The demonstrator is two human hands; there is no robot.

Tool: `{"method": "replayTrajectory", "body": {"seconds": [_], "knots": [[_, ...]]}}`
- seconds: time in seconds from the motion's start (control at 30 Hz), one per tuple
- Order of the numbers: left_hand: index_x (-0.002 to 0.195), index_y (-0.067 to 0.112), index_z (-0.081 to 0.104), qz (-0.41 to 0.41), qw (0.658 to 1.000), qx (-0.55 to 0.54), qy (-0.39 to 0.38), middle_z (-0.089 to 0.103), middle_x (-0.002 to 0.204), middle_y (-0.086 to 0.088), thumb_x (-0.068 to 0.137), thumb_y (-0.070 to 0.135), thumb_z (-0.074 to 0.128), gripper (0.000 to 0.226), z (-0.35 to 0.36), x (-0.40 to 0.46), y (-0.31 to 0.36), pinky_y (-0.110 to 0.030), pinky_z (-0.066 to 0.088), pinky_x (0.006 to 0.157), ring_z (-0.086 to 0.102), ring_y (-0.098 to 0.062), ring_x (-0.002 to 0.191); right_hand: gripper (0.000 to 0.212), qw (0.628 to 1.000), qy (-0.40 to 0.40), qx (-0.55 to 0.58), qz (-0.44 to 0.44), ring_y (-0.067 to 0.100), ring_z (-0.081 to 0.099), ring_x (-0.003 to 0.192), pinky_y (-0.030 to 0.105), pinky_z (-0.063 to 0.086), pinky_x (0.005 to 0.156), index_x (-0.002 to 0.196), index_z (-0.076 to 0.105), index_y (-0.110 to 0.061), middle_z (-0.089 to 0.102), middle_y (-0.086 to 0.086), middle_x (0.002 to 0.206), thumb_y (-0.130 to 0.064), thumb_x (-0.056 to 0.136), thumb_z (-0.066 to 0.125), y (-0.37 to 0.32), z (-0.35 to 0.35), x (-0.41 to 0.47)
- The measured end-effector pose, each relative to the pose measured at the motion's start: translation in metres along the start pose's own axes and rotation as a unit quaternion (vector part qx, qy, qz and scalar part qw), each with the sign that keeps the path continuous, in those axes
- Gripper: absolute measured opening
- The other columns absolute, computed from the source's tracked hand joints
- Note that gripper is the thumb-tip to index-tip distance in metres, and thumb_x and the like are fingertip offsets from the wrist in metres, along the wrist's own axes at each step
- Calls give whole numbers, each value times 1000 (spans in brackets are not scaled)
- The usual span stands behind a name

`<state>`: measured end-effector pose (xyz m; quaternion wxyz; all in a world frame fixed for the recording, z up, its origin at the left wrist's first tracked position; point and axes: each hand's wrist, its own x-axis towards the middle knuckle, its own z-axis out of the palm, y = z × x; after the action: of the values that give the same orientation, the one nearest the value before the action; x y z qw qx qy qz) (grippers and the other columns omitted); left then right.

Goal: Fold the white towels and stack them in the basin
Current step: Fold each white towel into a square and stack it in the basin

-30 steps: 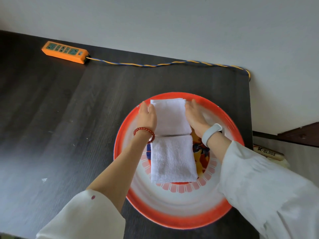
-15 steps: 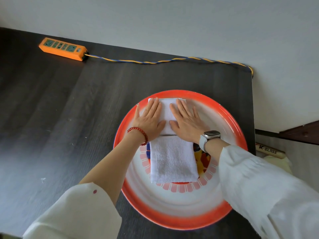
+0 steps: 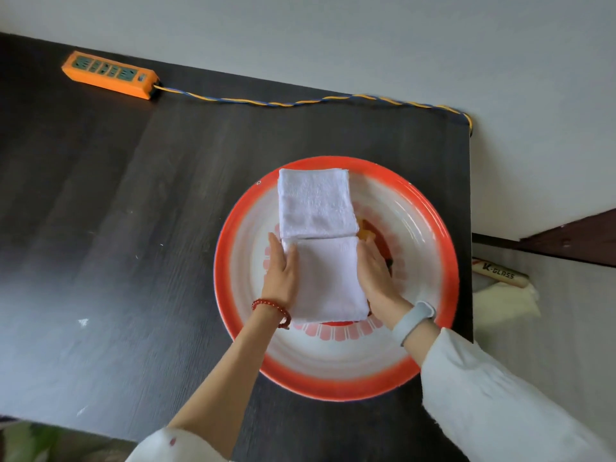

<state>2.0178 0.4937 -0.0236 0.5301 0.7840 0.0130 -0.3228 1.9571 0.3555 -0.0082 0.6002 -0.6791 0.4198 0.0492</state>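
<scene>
**Near towel bracketed by both hands inside the basin**

The enamel basin (image 3: 336,378), red-rimmed, sits on the dark table (image 3: 133,261) and holds two folded white towels lying end to end. The far towel (image 3: 315,203) lies directly beyond the fingertips of both hands, its far edge overlapping the basin rim; its near edge touches the near towel (image 3: 328,278). The near towel lies between the two hands, with its long axis running away from the person, parallel to the fingers.

The left hand (image 3: 280,278) rests against the near towel's left edge; the right hand (image 3: 375,273) rests against its right edge. Both are equally near. Fingers are straight and close together, touching the edges, not curled round the cloth. Neither hand holds anything.

Judgement: stacking calls for lifting the near towel and carrying it forward onto the far one.
</scene>
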Motion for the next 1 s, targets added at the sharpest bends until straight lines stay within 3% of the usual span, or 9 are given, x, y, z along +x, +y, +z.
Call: {"method": "replayTrajectory", "body": {"seconds": [0.1, 0.2, 0.33, 0.47, 0.6, 0.67, 0.73, 0.8, 1.0], "knots": [[147, 20, -3, -26, 999, -21, -2, 6, 155, 2, 101, 28, 25, 55, 6, 3, 1, 3, 2, 88, 6, -3, 136, 51, 999, 1, 15, 34, 19, 27, 136, 38, 22, 110, 145, 22, -28, 29, -5, 150, -42, 96, 24, -4, 10, 3], [147, 15, -2, -30, 999, -2, -11, 4, 152, 7, 101, 24, 22, 53, 8, 5, 0, 13, -2, 69, 4, 4, 123, 50, 999, 1, 18, 44, 20, 28, 135, 38, 22, 106, 143, 24, -25, 30, -2, 148, -41, 95, 24, -5, 12, 4], [147, 28, -2, -42, 997, -63, -1, 2, 154, 10, 99, 38, 26, 56, 7, 3, 8, -4, 3, 87, 3, 2, 132, 32, 998, -2, 35, 56, 15, 36, 115, 33, 27, 95, 118, 40, -21, 39, -5, 124, -40, 95, 27, -12, 9, 4], [147, 27, 0, -4, 998, -54, 17, 8, 155, 8, 98, 37, 31, 59, 0, -3, 11, -31, 11, 115, 14, -14, 141, 49, 999, -5, 7, 32, 17, 40, 120, 35, 29, 101, 140, 30, -22, 44, -4, 130, -41, 95, 26, -13, 1, 1], [147, 9, 2, 103, 971, 202, 75, 1, 156, -6, 98, 30, 35, 63, -7, -28, -2, -39, 6, 117, 0, -19, 144, 63, 989, -1, -110, -94, 16, 45, 118, 32, 34, 104, 148, 3, -20, 39, 4, 143, -29, 96, 36, 2, -3, -34], [146, 9, 1, 169, 905, 379, 91, -2, 156, -9, 96, 32, 39, 67, -7, -44, -12, -45, 3, 114, -4, -23, 143, 66, 936, 37, -284, -204, 20, 16, 141, 37, 15, 116, 147, 3, -13, 11, 8, 156, -24, 95, 42, 17, -3, -49], [146, 9, 8, 243, 843, 475, 77, 4, 155, -11, 94, 29, 43, 65, -5, -53, -22, -53, 2, 112, -7, -28, 141, 62, 842, 61, -442, -304, 22, 2, 144, 43, 9, 116, 147, 12, -10, 6, 10, 156, -23, 93, 42, 35, 1, -58], [146, 12, 4, 233, 813, 532, 45, -3, 155, -6, 97, 33, 35, 62, -5, -50, -26, -54, -3, 112, -21, -24, 135, 57, 804, 32, -508, -307, 21, 0, 144, 46, 9, 116, 146, 17, -11, 8, 9, 156, -25, 95, 38, 43, 5, -63], [147, 18, 2, 238, 827, 509, 25, -10, 155, -1, 97, 35, 28, 59, -12, -49, -23, -51, -5, 112, -19, -18, 140, 53, 857, 15, -443, -262, 18, 1, 144, 44, 5, 117, 145, 19, -15, 9, 6, 156, -31, 97, 35, 10, 4, -77]]}}
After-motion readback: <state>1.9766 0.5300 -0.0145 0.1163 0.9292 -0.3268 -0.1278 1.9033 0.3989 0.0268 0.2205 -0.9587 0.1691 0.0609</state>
